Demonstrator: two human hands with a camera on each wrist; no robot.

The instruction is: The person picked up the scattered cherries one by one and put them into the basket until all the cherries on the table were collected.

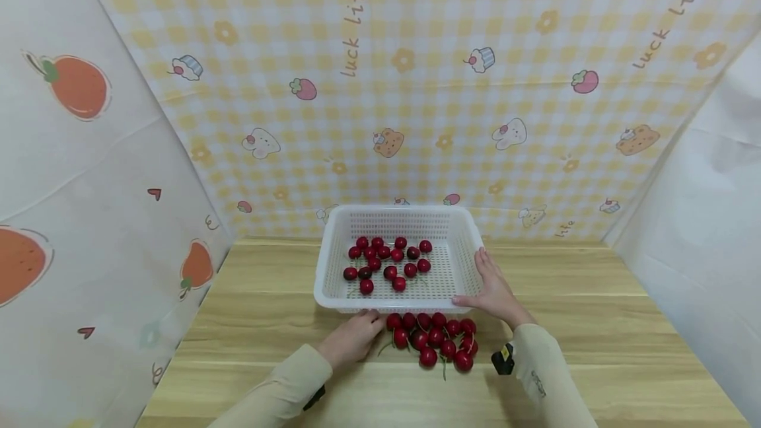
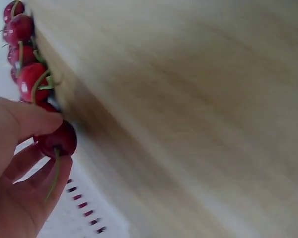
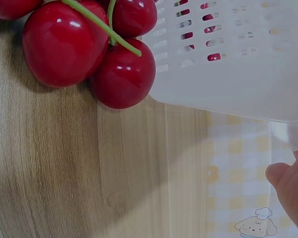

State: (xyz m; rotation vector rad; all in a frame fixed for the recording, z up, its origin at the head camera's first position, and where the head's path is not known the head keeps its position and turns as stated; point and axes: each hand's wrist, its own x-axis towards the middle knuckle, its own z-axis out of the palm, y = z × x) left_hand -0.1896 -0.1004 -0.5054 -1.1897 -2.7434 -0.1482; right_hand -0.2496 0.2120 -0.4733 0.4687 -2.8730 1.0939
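Observation:
A white plastic basket [image 1: 326, 283] with slotted walls stands on the wooden table, several red cherries [image 1: 390, 273] scattered over its floor. In front of it lies a cluster of stemmed cherries [image 1: 436, 337]. My left hand [image 1: 355, 337] is at the cluster's left end, close to the basket's front wall. The left wrist view shows its thumb and fingers pinching a dark red cherry [image 2: 64, 140] whose green stem hangs down. At the basket's front right corner rests my right hand [image 1: 496, 292], thumb on the front rim and fingers extended along the right side.
The wooden table [image 1: 261, 322] extends to both sides of the basket. Behind it hangs a yellow checked cloth [image 1: 428, 170], close to the basket's back rim. White cloths [image 1: 119, 150] flank the table left and right.

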